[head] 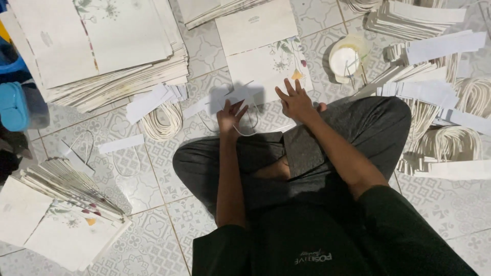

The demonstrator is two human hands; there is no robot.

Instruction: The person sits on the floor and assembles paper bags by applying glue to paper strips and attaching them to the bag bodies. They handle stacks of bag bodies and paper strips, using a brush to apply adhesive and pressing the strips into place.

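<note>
Seen from the head camera, the person sits cross-legged on a patterned tile floor [153, 245], both forearms reaching forward over the knees. The left hand [230, 116] is raised at the wrist, its fingers curled narrowly around a white paper strip [236, 94] with a thin cord loop [245, 130] hanging beneath it. The right hand [296, 101] lies flat with fingers spread wide, pressing on the lower edge of a flat paper bag [263, 51] — cream card printed with flowers — that lies on the floor just ahead of the knees.

The materials are mostly matte paper and soft cord. A tall stack of the same floral bags [102, 46] fills the upper left, cut off by the frame; a fanned stack [61, 204] lies at lower left. Coiled bundles of white cord handles [163, 122] sit near loose strips [148, 102], and more strips and cord [440, 92] pile at right. A round roll of tape [345, 59] sits beyond the right hand.

A shadow darkens the strip, so how the cord joins it is hard to make out. Blue objects [15, 102] at the left edge are cropped and unclear.
</note>
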